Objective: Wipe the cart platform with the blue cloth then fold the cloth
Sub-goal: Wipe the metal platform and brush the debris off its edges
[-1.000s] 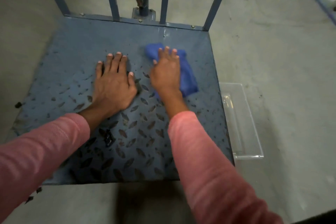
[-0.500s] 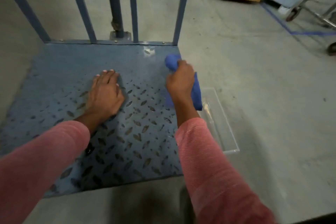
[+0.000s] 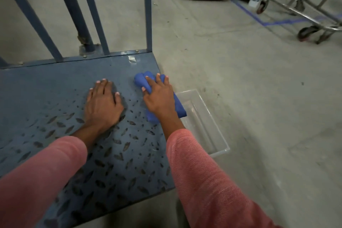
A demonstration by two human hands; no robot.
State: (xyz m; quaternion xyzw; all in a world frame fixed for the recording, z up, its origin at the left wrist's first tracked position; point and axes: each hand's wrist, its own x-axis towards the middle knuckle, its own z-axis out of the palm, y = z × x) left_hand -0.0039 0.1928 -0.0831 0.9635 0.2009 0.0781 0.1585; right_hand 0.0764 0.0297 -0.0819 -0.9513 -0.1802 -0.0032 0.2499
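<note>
Right hand has flattened onto one blue cloth — left hand flat, grips released.

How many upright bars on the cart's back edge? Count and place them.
4: left thin bar, thick pole, second thin bar beside it, corner bar at right. A fifth may be cut off at far left.

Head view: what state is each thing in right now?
blue cloth: bunched, pressed onto the cart platform
right hand: fingers straight, pressing the cloth
left hand: flat on the platform
clear bin: lidless, on the floor beside the cart
</note>
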